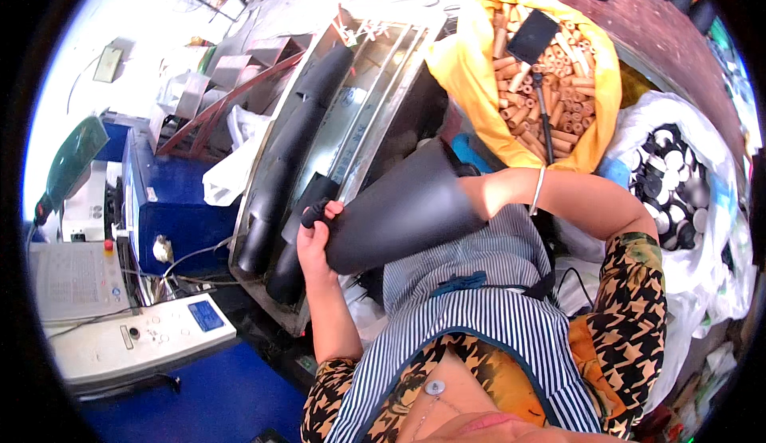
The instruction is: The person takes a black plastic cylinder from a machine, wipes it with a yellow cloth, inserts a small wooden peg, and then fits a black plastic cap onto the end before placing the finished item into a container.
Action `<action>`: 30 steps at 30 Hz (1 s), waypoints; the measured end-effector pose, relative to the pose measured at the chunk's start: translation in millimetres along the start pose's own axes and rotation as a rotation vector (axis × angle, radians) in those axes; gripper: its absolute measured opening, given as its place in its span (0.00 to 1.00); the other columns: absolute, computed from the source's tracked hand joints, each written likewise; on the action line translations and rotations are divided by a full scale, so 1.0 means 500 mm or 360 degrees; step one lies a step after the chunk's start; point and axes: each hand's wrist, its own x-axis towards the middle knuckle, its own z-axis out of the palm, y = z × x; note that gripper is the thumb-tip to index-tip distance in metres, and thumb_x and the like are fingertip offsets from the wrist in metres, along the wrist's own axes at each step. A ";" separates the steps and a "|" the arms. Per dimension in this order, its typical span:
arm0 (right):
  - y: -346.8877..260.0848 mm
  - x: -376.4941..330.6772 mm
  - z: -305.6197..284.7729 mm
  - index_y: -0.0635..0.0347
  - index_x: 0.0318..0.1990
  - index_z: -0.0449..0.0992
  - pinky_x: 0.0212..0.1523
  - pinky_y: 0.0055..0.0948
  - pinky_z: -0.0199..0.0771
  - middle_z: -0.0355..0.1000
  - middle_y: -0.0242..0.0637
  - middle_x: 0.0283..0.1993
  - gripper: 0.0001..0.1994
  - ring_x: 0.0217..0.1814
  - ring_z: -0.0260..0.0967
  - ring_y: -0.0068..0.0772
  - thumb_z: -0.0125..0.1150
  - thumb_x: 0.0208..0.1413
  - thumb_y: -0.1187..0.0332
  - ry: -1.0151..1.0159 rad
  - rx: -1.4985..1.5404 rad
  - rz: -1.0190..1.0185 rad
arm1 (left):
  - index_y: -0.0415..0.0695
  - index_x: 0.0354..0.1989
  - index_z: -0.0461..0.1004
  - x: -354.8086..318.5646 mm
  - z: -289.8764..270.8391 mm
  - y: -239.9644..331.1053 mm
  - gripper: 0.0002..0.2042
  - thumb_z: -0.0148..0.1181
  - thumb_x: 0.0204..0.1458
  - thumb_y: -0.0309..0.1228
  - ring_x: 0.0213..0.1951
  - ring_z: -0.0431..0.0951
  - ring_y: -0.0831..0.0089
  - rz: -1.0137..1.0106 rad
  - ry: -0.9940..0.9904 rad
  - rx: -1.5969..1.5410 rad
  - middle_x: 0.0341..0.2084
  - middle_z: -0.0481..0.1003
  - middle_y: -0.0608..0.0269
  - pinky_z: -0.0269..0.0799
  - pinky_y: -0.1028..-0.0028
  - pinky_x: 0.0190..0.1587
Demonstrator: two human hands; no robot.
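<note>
A wide, dark grey-black tube (399, 215) lies tilted across my lap. My left hand (316, 235) is at its left end, fingers curled by the rim, with black material around the fingertips. My right forearm reaches into the tube's right end; only the wrist of my right hand (475, 195) shows, and its fingers are hidden inside. Just beyond my left hand, a long metal-framed trough (391, 100) holds long black cylinders (291, 156). My lap is covered by a striped apron (431, 315).
A yellow sack (602, 116) of brown hollow rolls stands ahead right, with a dark flat device (533, 36) on a stalk above it. A white bag (718, 227) of black and white round pieces sits right. On the left are a blue box (187, 203) and a pale control panel (152, 335).
</note>
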 end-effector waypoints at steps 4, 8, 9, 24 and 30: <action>0.150 -0.114 0.067 0.66 0.60 0.68 0.50 0.30 0.76 0.72 0.40 0.56 0.19 0.48 0.75 0.30 0.53 0.64 0.67 0.0369 0.2213 0.0291 | 0.40 0.35 0.68 0.041 0.108 -0.041 0.07 0.57 0.50 0.27 0.51 0.72 0.58 0.0772 -0.0465 0.0980 0.42 0.74 0.53 0.50 0.50 0.67; 0.110 -0.245 0.010 0.68 0.62 0.65 0.52 0.30 0.78 0.73 0.43 0.54 0.25 0.48 0.76 0.30 0.59 0.61 0.63 0.0824 0.2364 0.0084 | 0.40 0.37 0.69 0.024 0.121 -0.100 0.09 0.59 0.52 0.30 0.54 0.71 0.56 0.0647 -0.0456 0.0921 0.44 0.74 0.53 0.52 0.52 0.66; 0.126 -0.271 -0.010 0.66 0.61 0.64 0.51 0.29 0.79 0.74 0.43 0.53 0.26 0.47 0.77 0.30 0.60 0.60 0.61 0.0956 0.2249 0.0121 | 0.40 0.37 0.69 0.021 0.115 -0.109 0.10 0.60 0.53 0.31 0.54 0.71 0.56 0.0584 -0.0436 0.0920 0.44 0.75 0.53 0.51 0.52 0.67; 0.402 -0.151 -0.122 0.48 0.49 0.72 0.40 0.39 0.75 0.71 0.36 0.39 0.17 0.48 0.71 0.40 0.62 0.53 0.57 0.1465 -0.1334 0.1266 | 0.41 0.38 0.71 -0.021 0.066 -0.132 0.15 0.66 0.49 0.36 0.59 0.68 0.55 0.0063 -0.0351 0.0864 0.46 0.74 0.54 0.56 0.57 0.63; 0.324 -0.174 -0.063 0.50 0.48 0.73 0.39 0.37 0.75 0.69 0.41 0.40 0.15 0.43 0.70 0.43 0.63 0.53 0.64 0.1997 -0.1279 0.0697 | 0.41 0.39 0.71 -0.029 0.061 -0.133 0.17 0.66 0.50 0.41 0.58 0.69 0.55 0.0066 -0.0312 0.0868 0.46 0.74 0.54 0.57 0.58 0.63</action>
